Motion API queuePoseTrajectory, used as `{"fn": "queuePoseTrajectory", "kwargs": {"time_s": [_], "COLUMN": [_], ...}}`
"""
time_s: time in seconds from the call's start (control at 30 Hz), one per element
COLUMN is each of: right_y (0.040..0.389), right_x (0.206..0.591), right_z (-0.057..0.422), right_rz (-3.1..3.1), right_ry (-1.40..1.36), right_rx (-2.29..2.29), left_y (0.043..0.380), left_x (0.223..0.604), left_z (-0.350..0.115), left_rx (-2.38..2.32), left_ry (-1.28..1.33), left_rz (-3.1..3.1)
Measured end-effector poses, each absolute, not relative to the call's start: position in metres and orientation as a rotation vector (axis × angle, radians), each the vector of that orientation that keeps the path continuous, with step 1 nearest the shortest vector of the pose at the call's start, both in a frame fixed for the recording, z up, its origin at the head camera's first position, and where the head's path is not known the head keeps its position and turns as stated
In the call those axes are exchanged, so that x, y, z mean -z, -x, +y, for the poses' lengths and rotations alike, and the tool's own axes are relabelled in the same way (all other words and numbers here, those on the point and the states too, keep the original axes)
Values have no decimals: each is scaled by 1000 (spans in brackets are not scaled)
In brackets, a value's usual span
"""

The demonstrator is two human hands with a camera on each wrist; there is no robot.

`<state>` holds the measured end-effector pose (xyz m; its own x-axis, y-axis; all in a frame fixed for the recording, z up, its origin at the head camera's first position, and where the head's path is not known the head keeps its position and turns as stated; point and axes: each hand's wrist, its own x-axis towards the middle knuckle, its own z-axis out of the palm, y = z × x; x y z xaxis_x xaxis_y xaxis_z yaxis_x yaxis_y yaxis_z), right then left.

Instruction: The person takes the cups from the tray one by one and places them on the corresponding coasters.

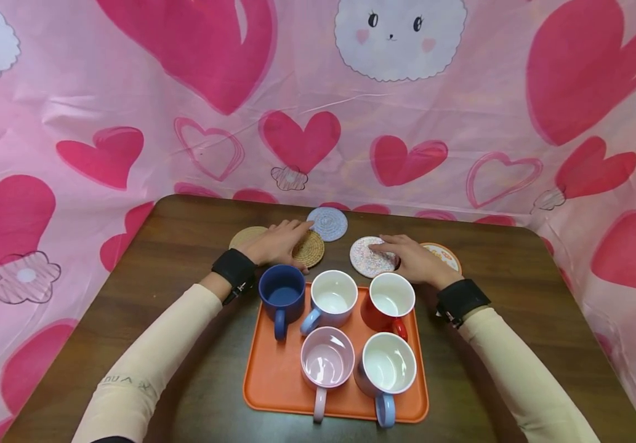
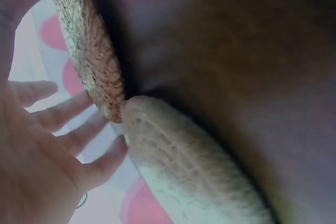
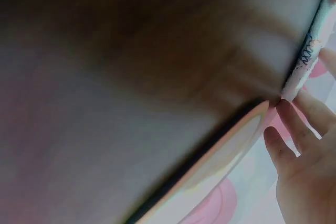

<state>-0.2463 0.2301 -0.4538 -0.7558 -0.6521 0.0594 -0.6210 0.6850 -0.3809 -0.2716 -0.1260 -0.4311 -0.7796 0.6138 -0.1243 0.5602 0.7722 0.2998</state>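
Observation:
My left hand [image 1: 277, 242] lies over a brown woven coaster [image 1: 311, 250], its thumb at the near edge and its fingers spread toward the far side. In the left wrist view the fingers look loosely extended along that coaster, close to a beige woven coaster [image 2: 184, 166]. My right hand [image 1: 414, 258] reaches over a white speckled coaster [image 1: 366, 257], with a fingertip on its top. Extended fingers [image 3: 299, 124] show at its edge in the right wrist view. Beside that hand is an orange-rimmed round coaster [image 1: 447, 255], partly hidden by it.
A pale blue woven coaster [image 1: 329, 224] lies farther back. In front of the hands, an orange tray [image 1: 270, 384] carries several mugs, among them a dark blue mug [image 1: 281, 292], a pink mug [image 1: 327, 360] and a red mug [image 1: 375, 314]. A pink heart-patterned cloth [image 1: 306, 80] hangs behind the wooden table [image 1: 185, 246].

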Motion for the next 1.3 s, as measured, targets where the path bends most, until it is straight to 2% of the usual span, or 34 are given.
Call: {"fn": "queuePoseTrajectory", "kwargs": {"time_s": [0.2, 0.6, 1.3], "right_y": [244, 240, 236], "right_x": [452, 456, 452], "right_z": [240, 237, 226], "right_rz": [2814, 2829, 2856], "right_ry": [995, 1024, 992], "right_rx": [556, 505, 426], "left_y": [269, 273, 280], "left_x": [437, 444, 446], "left_z": [-128, -109, -97], "left_rx": [-443, -468, -401], "left_ry": [-1009, -1213, -1312], "left_rz": [2722, 2624, 2644]}}
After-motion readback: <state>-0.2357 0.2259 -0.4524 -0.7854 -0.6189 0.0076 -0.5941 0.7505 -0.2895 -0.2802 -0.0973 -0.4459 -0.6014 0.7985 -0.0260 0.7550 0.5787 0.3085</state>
